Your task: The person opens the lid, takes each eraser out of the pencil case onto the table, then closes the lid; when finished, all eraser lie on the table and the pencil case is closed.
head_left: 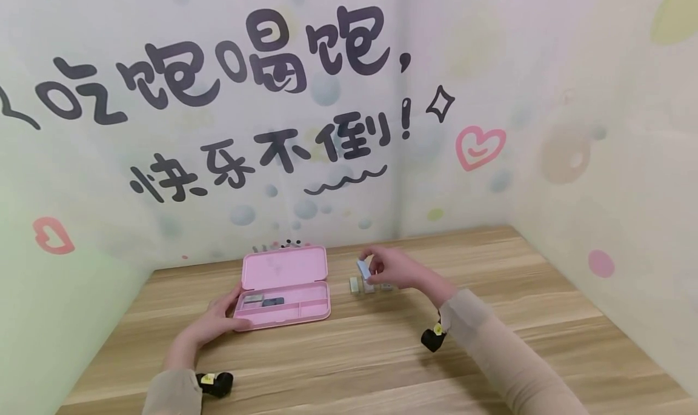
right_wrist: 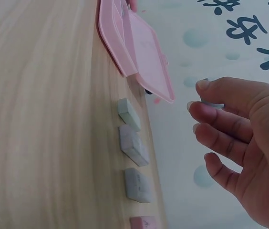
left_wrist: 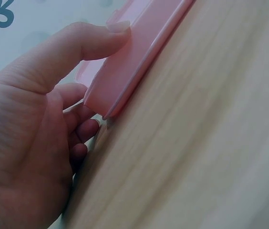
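A pink pencil case lies with its lid raised at the back of the table. My left hand grips its left end, thumb over the edge and fingers curled along the outside. Inside, a pale block and a dark blue-grey block sit in the left compartment. To the right of the case, my right hand pinches a light blue block like an eraser between thumb and fingers, raised above the table. In the right wrist view the fingers mostly hide it.
Below the right hand stands a row of small eraser-like blocks: pale green, pale lilac, grey and pink. A patterned wall sheet rises behind the wooden table.
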### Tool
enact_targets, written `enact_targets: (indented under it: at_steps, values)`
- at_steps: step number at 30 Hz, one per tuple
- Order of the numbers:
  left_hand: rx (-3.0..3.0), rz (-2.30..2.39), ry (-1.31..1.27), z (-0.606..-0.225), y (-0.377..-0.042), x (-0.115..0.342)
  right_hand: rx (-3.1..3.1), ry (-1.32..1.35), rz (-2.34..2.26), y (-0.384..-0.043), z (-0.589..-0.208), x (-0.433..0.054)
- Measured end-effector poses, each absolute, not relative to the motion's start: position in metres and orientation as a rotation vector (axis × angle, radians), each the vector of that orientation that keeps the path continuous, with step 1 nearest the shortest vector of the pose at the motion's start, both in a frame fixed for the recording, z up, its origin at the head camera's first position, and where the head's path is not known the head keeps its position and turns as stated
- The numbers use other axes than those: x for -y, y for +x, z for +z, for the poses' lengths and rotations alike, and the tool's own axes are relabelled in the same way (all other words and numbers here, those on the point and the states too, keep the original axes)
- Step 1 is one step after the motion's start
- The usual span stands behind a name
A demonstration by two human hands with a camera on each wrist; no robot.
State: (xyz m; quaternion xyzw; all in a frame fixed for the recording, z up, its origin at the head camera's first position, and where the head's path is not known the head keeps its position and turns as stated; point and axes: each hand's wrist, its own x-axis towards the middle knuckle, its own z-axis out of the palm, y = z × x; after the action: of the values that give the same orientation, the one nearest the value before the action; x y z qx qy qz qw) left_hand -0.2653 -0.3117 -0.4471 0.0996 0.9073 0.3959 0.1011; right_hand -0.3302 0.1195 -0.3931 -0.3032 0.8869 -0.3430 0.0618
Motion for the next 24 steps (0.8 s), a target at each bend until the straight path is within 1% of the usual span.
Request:
enact_targets:
  at_steps: [9,20,24]
  values:
    - [-2.678,1.17,0.285,-0.449,-0.267,0.312,-2.606,-0.962,-1.19,-0.322,-0.414,-0.115]
    - [-2.689,1.187,0.29,-0.451,-0.269,0.314,-2.702,-0.837,-1.06,-0.309,-0.432,-0.105]
    - [-2.688,1.178,0.293,-0.451,-0.269,0.314,-2.623,-0.819,-1.138,-0.306,-0.436,-0.102]
